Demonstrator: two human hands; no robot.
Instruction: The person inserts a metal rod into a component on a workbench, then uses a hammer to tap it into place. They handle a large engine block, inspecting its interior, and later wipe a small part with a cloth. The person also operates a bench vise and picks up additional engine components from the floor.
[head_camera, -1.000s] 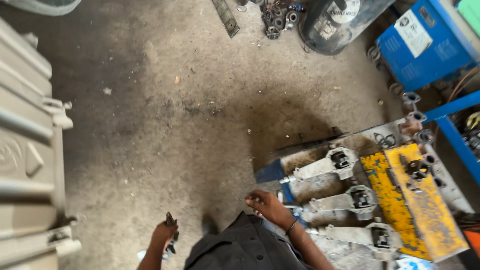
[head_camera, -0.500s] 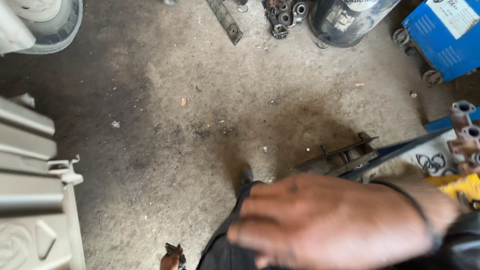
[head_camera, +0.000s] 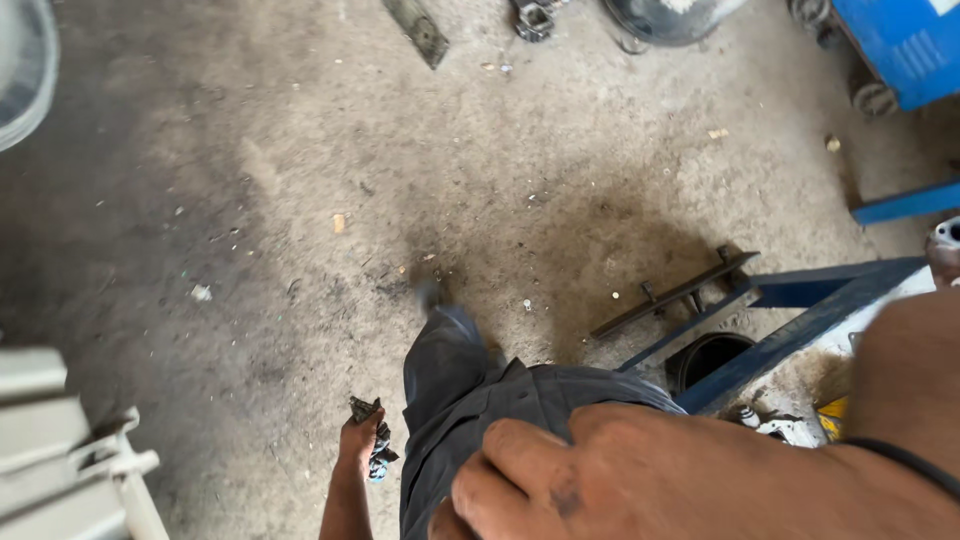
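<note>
My left hand (head_camera: 358, 440) hangs low beside my dark trouser leg (head_camera: 450, 380) and is closed around a crumpled dark rag (head_camera: 380, 452). My right hand (head_camera: 640, 485) fills the bottom right, very close to the camera and seen from the back, with a black band on the wrist (head_camera: 905, 462). Its fingers curl down past the frame edge, and nothing shows in them. My foot (head_camera: 432, 293) is set forward on the dusty concrete floor (head_camera: 300, 200).
A blue metal frame (head_camera: 810, 300) with a dark bar (head_camera: 670, 295) lies at the right, over a round black opening (head_camera: 705, 358). A blue cabinet on castors (head_camera: 905, 45) stands top right. Grey metal panels (head_camera: 70, 460) sit bottom left, and a metal strip (head_camera: 415, 30) at the top.
My right hand left the grey metal parts on the rack and rose close to the camera. The view swung away from the rack, and my leg has stepped forward.
</note>
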